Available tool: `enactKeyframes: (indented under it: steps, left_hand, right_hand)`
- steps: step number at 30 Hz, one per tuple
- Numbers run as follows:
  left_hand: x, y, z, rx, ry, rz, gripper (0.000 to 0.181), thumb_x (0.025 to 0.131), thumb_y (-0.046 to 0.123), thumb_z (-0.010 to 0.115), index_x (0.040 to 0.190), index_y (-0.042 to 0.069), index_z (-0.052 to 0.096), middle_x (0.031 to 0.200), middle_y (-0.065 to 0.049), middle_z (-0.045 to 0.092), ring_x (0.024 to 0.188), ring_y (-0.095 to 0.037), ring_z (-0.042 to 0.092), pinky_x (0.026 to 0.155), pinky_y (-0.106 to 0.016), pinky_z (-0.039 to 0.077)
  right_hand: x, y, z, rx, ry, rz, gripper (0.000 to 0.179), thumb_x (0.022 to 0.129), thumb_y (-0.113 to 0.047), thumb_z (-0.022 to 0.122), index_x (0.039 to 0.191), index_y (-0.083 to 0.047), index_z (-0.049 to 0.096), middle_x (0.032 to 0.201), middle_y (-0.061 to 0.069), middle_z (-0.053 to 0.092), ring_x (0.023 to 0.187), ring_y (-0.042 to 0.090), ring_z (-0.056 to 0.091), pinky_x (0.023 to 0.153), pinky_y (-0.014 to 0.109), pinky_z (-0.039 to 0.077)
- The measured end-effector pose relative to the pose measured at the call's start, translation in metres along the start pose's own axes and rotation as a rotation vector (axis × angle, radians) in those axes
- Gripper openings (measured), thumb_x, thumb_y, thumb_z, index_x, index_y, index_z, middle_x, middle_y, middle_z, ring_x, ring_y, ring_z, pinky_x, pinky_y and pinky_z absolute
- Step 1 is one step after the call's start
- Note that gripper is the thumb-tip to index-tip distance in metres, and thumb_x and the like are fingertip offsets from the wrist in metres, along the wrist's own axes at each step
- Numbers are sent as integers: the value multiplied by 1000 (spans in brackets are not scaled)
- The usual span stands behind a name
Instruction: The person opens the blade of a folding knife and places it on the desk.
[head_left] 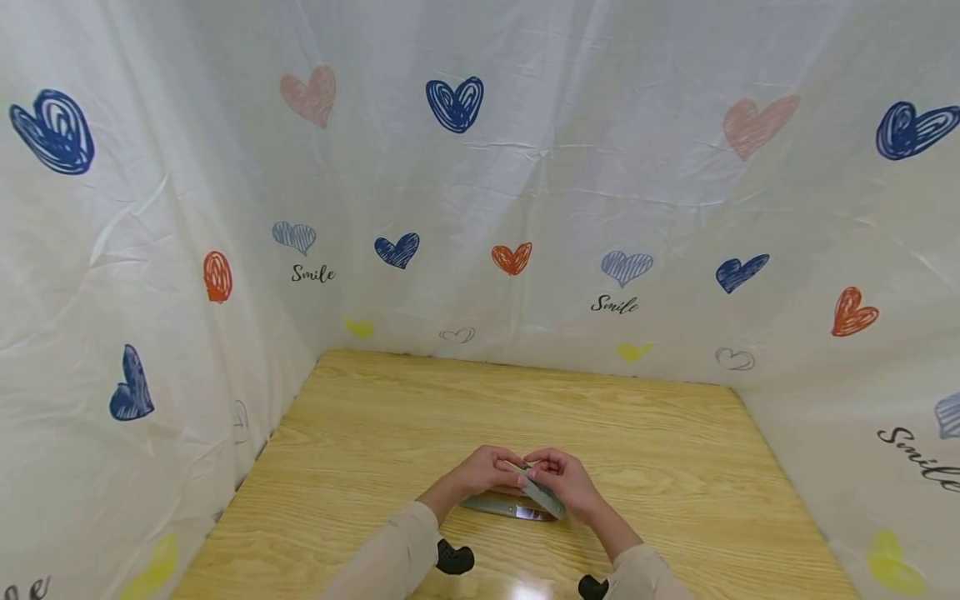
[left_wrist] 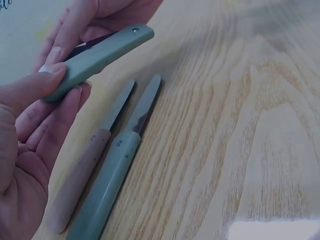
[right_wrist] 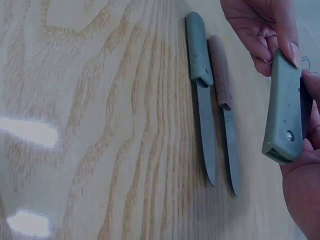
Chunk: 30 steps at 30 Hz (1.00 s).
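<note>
A green-handled folding knife (head_left: 543,497) is held up between both hands, its dark blade partly folded out of the handle. The left hand (head_left: 480,472) pinches one end of the handle, thumb on top and fingers below, as the left wrist view shows. On the blade side, the right hand (head_left: 566,479) grips the knife with thumb and fingertips; part of the blade is hidden behind them. Below the hands lie two unfolded knives, side by side on the table: one with a green handle (left_wrist: 107,187), the other with a pinkish-brown handle (left_wrist: 82,182).
The wood-grain table (head_left: 375,417) is enclosed at the back and sides by a white curtain (head_left: 525,183) printed with hearts. Black straps (head_left: 454,557) show at both wrists. Bright glare (right_wrist: 30,132) reflects off the tabletop.
</note>
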<state>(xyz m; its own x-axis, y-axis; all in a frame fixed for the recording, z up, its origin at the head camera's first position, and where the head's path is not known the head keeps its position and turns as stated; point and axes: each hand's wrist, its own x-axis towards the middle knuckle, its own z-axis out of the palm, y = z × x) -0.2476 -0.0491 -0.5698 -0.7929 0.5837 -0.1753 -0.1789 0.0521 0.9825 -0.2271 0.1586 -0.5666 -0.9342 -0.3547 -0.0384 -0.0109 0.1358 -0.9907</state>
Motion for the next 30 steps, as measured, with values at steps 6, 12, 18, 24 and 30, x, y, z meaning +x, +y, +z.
enactKeyframes:
  steps: [6,12,18,24,30]
  left_hand:
    - [-1,2,0,-8,1,6,26,90,0,64,115,-10,62,102,-26,71,90,-27,72,87,-50,55]
    - [-3,1,-7,-4,57,4,31,91,7,66,116,-11,61,101,-21,72,92,-32,72,84,-46,58]
    - [-5,-3,-19,-32,214,34,29,90,9,67,111,-11,65,90,-9,75,77,-9,70,78,-32,60]
    - [-8,-5,-27,-207,312,83,35,92,0,62,119,-20,54,85,0,72,76,-8,69,80,-28,59]
    - [-13,-5,-27,-287,422,110,34,92,-1,61,119,-20,53,81,3,69,75,-8,69,79,-26,59]
  right_hand:
    - [2,-1,-1,-9,50,-13,47,89,-9,68,128,11,52,87,2,70,75,4,62,68,17,50]
    - [3,-4,-5,70,246,-43,50,88,-5,68,133,6,50,79,-9,69,77,4,66,73,19,55]
    - [0,-3,-21,187,374,-14,63,88,3,65,145,-3,38,76,-12,67,75,3,66,71,23,58]
    - [-6,0,-27,304,393,13,71,88,11,59,150,-2,25,74,-8,62,72,4,67,68,20,58]
    - [-7,8,-18,424,395,-2,74,89,15,53,151,1,15,72,-8,57,74,4,68,71,18,58]
